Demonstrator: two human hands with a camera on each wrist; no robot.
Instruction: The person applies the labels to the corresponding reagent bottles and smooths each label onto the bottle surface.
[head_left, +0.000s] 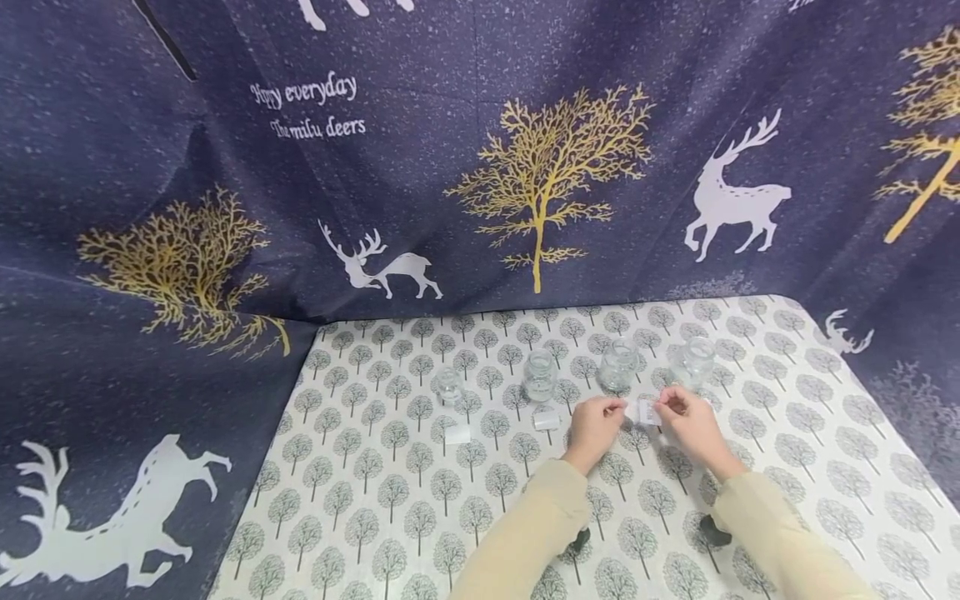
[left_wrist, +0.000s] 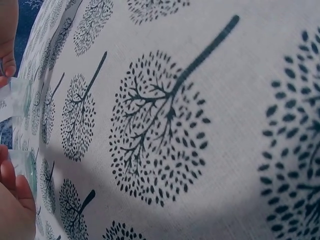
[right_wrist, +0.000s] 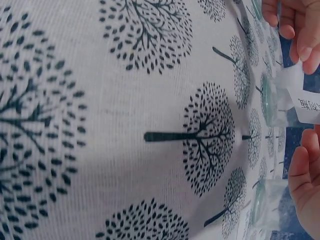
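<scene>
Above the table my left hand [head_left: 595, 433] pinches one end of a white paper strip [right_wrist: 291, 80]. My right hand [head_left: 697, 433] pinches the other end, a label [head_left: 647, 412] with dark printed characters. The paper looks folded or part peeled between the two hands. Just beyond them stand two open clear glass jars, one wide jar [head_left: 618, 365] behind the label and another jar [head_left: 693, 363] behind my right hand. In the left wrist view the right hand is at the upper left edge, the left hand at the lower left.
Left of the hands stand a taller glass jar [head_left: 540, 377] and a small jar [head_left: 450, 386]. White paper pieces lie before them, one piece [head_left: 546, 418] by the taller jar and another piece [head_left: 457, 434] farther left. A tree-patterned cloth [head_left: 360, 492] covers the table; a blue curtain [head_left: 420, 167] hangs behind.
</scene>
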